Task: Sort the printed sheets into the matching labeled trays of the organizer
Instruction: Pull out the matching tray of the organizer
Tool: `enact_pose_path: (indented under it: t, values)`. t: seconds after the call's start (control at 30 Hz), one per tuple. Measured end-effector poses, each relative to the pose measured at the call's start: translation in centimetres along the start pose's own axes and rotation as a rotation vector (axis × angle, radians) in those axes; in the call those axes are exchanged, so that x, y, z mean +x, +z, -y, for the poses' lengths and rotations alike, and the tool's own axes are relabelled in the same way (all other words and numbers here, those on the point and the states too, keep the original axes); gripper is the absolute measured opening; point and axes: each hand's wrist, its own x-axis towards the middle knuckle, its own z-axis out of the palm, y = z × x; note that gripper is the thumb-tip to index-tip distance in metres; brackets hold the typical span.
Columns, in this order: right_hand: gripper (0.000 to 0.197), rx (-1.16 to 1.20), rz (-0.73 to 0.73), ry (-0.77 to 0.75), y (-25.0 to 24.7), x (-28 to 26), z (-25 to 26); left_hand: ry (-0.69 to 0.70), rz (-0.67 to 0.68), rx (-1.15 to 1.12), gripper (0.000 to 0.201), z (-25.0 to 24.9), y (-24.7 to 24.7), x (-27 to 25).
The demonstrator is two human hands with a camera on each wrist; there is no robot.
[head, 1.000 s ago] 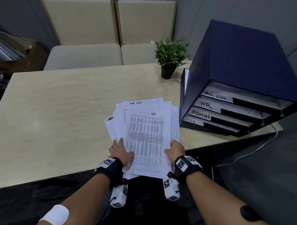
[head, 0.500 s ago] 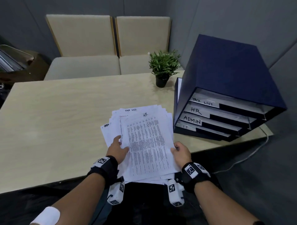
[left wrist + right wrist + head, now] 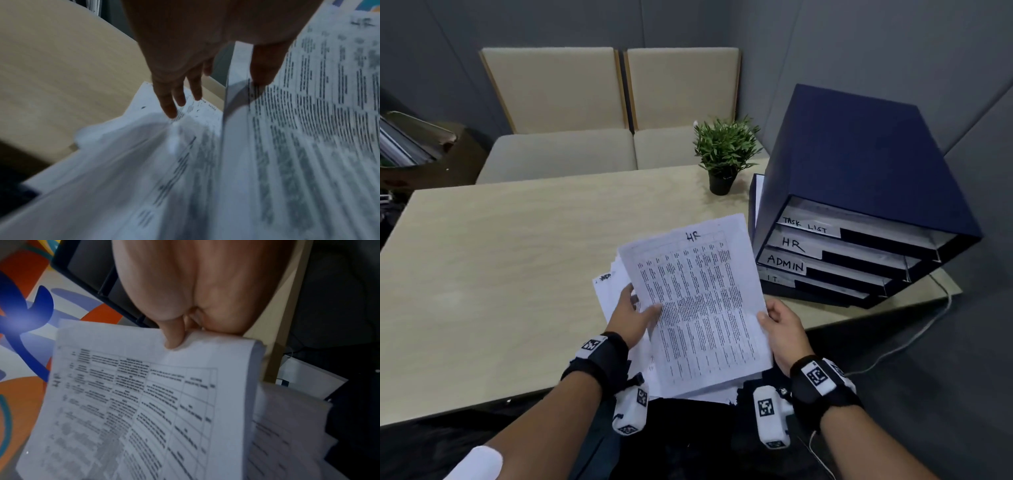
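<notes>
Gripping sheet (image 3: 695, 308) headed "HR", both hands.

I sit at a pale wood-grain table (image 3: 500, 246) in a dim corner of grey panelled walls (image 3: 859, 51). Across it stand two beige cushioned chairs (image 3: 558, 102) side by side, and a small potted plant (image 3: 724, 154) sits near the table's far edge.

Organizer (image 3: 859, 178) right of lifted sheets (image 3: 698, 308), potted plant (image 3: 724, 154) behind, table (image 3: 500, 257) seemingly beneath.
</notes>
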Motion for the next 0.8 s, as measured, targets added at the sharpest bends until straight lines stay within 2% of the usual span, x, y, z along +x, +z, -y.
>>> enact_pose_path:
  t: [0.1, 0.13, 0.23, 0.33, 0.47, 0.63, 0.7, 0.8]
  values:
    - [0.018, 0.059, 0.036, 0.054, -0.5, -0.3, 0.0, 0.085, -0.019, -0.105, 0.033, -2.0, 0.2, 0.1]
    - [0.017, 0.089, 0.057, 0.078, -0.7, -0.5, 0.0, 0.092, -0.015, -0.129, 0.029, -2.8, 0.3, -0.1]
    - [0.008, 0.155, 0.116, 0.113, -1.6, -1.2, 0.7, 0.136, 0.066, -0.165, 0.029, -4.6, 1.3, -0.8]
    - [0.007, 0.187, 0.114, 0.091, -2.6, -1.4, 1.6, 0.148, 0.152, -0.170, 0.030, -5.8, 2.2, -1.4]
    - [0.004, 0.223, 0.108, 0.078, -4.0, -1.3, 2.9, 0.122, 0.291, -0.167, 0.015, -7.0, 3.8, -2.4]
    - [0.018, 0.210, 0.152, 0.161, -5.8, -1.9, 2.7, 0.151, 0.528, -0.131, 0.032, -9.0, 6.4, -4.1]
    - [0.020, 0.219, 0.120, 0.195, -6.8, -2.1, 2.1, 0.167, 0.616, -0.124, 0.034, -10.0, 7.7, -4.9]
    - [0.039, 0.249, 0.093, 0.201, -8.4, -2.5, 1.7, 0.156, 0.684, -0.172, 0.036, -11.1, 9.7, -5.7]
